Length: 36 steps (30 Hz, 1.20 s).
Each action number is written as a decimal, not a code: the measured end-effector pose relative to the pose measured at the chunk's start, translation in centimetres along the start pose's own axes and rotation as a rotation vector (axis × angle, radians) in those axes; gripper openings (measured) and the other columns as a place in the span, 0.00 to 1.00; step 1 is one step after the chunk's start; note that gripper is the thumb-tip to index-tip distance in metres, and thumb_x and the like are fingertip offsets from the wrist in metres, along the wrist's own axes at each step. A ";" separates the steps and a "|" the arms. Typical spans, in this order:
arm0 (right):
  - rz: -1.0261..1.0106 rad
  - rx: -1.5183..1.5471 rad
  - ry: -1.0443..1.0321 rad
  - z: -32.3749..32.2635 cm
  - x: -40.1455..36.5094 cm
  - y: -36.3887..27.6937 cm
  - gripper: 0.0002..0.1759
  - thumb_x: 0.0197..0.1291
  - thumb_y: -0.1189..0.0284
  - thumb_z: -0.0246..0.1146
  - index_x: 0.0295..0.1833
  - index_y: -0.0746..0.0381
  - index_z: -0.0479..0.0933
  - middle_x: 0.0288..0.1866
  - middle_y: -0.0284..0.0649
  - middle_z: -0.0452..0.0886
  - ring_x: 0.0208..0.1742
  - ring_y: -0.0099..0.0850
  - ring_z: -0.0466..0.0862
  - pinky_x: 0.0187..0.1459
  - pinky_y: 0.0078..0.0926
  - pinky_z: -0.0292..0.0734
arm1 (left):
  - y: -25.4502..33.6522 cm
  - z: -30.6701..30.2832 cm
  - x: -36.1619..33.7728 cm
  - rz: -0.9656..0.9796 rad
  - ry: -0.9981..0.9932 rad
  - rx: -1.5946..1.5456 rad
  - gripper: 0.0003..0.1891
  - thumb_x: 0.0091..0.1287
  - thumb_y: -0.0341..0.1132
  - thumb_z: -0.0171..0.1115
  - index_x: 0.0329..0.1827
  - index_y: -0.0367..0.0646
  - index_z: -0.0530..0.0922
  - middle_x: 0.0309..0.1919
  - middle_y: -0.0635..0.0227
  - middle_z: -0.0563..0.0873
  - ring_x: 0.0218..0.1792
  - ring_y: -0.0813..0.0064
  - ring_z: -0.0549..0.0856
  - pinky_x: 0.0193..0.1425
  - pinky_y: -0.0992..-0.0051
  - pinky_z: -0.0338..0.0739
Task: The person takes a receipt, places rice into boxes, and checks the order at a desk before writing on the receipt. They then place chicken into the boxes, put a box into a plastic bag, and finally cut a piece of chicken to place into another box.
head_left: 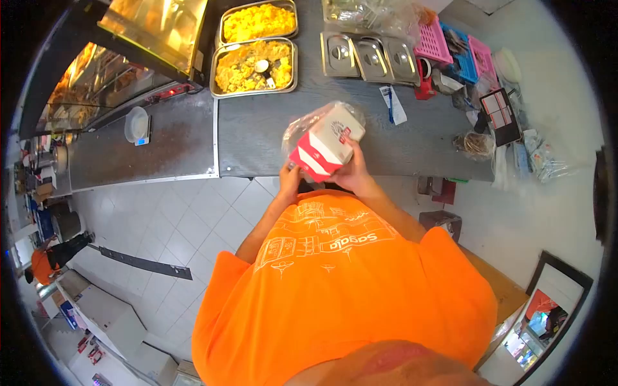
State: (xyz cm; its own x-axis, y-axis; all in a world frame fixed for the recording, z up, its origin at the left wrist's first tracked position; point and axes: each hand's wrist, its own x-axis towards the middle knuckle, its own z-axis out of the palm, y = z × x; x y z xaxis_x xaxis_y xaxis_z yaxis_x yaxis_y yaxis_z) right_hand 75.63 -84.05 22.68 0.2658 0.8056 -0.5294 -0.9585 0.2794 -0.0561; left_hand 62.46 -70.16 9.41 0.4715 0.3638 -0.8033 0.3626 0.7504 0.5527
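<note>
A red and white cardboard food box (322, 149) is tilted over the counter's near edge, in front of my body. My right hand (351, 168) grips its right side, with the thumb on the white top. Behind and left of the box spreads a clear plastic bag (293, 134); how far it wraps the box is hard to see. At the box's lower left corner my left hand (290, 176) is closed, its fingers pinching at the bag's near edge. Part of those fingers is hidden by the box.
Two metal trays of yellow food (253, 93) stand at the back left, one with a scoop. Lidded steel containers (371, 56), a pink basket (432, 40) and a blue-and-white packet (393, 105) are right. A scale with a bowl (136, 125) sits left, below a glass display case (154, 32).
</note>
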 end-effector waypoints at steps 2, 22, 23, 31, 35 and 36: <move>-0.144 -0.113 0.228 -3.3 5.2 0.8 0.32 0.52 0.50 0.62 0.60 0.53 0.70 0.56 0.40 0.76 0.57 0.39 0.77 0.55 0.44 0.73 | -1.0 0.3 1.3 0.346 -0.219 -0.078 0.27 0.60 0.29 0.59 0.64 0.37 0.65 0.51 0.59 0.79 0.48 0.70 0.80 0.51 0.74 0.76; 0.006 -0.301 0.279 -5.2 7.2 1.8 0.32 0.53 0.66 0.71 0.61 0.61 0.67 0.58 0.49 0.71 0.59 0.44 0.74 0.61 0.49 0.72 | 3.8 -0.2 -5.3 -0.103 -0.251 -0.140 0.21 0.70 0.54 0.51 0.36 0.43 0.79 0.24 0.73 0.79 0.17 0.81 0.76 0.16 0.83 0.69; -0.008 -0.406 0.269 -5.3 7.4 1.6 0.34 0.53 0.67 0.71 0.63 0.60 0.65 0.60 0.49 0.69 0.60 0.44 0.73 0.61 0.48 0.71 | 4.3 -0.7 -5.3 0.077 -0.126 0.030 0.20 0.69 0.52 0.53 0.34 0.43 0.78 0.22 0.73 0.78 0.16 0.81 0.77 0.16 0.83 0.69; 0.055 -1.281 0.546 -8.3 10.0 -8.8 0.36 0.47 0.46 0.69 0.54 0.62 0.74 0.48 0.46 0.78 0.50 0.38 0.78 0.46 0.34 0.74 | 3.8 -6.0 -2.7 0.563 0.253 0.276 0.20 0.65 0.48 0.63 0.28 0.36 0.78 0.15 0.70 0.77 0.14 0.81 0.73 0.17 0.79 0.65; -0.334 -1.700 0.443 -5.5 11.7 -9.9 0.25 0.45 0.48 0.73 0.28 0.60 0.76 0.24 0.35 0.75 0.29 0.27 0.76 0.29 0.26 0.70 | 8.4 -1.5 -8.2 0.630 0.247 0.270 0.16 0.64 0.43 0.66 0.31 0.36 0.81 0.16 0.71 0.77 0.15 0.84 0.73 0.17 0.81 0.64; -0.485 -1.664 0.339 -4.5 11.2 -10.0 0.25 0.45 0.53 0.74 0.23 0.59 0.70 0.19 0.30 0.69 0.24 0.23 0.70 0.25 0.26 0.64 | 9.1 -1.0 -9.2 0.588 0.236 0.289 0.14 0.63 0.40 0.67 0.31 0.36 0.81 0.17 0.74 0.76 0.16 0.86 0.72 0.17 0.81 0.62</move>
State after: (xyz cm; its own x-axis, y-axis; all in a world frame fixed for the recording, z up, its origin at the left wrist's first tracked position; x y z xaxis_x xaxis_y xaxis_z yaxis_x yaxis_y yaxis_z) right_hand 87.72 -80.18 13.57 0.7078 0.6253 -0.3286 0.0572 -0.5144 -0.8556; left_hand 60.59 -66.14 21.64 0.4800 0.7994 -0.3613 0.3151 0.2272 0.9215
